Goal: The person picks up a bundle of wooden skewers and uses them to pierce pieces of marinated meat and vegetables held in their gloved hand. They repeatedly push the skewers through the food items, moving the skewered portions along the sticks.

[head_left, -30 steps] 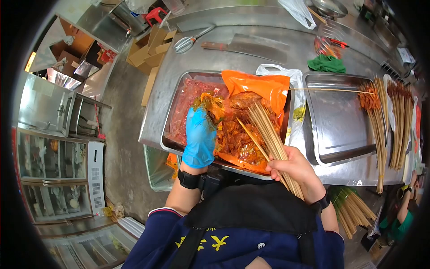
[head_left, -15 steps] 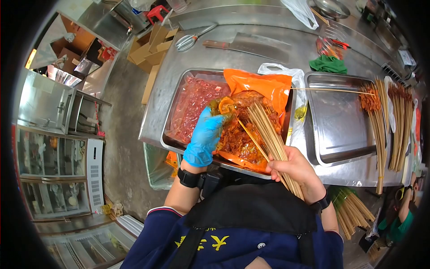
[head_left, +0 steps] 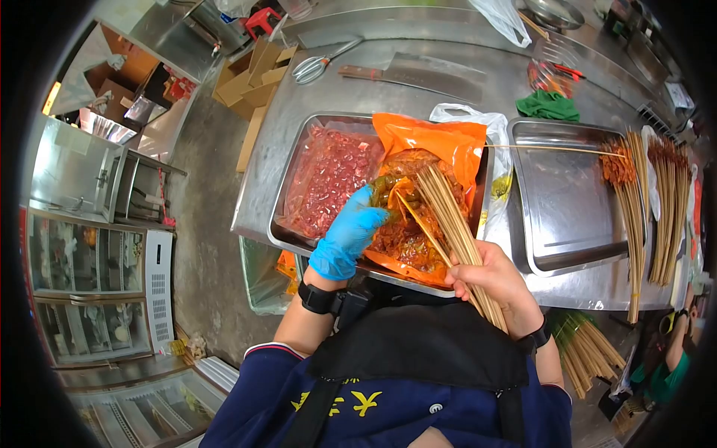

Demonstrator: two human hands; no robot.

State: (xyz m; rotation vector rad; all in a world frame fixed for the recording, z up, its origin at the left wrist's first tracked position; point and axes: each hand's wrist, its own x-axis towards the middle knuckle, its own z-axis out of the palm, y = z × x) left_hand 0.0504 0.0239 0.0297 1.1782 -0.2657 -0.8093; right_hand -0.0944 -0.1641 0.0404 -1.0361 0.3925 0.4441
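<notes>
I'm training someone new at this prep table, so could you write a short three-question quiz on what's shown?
1. True or false: the left hand wears a blue glove.
2. Multiple choice: the right hand holds (a) the cleaver, (b) a bundle of wooden sticks, (c) the green cloth.
3. Fill in: the orange bag lies in a metal ____.

Key: 1 true; 2 b; 3 tray.

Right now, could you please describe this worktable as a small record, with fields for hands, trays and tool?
Left hand: blue-gloved, fingers at the sauced meat; exact grip unclear
Right hand: bare, gripping a bundle of skewers
Left tray: sauced meat on an orange bag, beside red meat in clear plastic
Right tray: loaded skewers along its right side
Tool: cleaver, lying behind the left tray
</notes>
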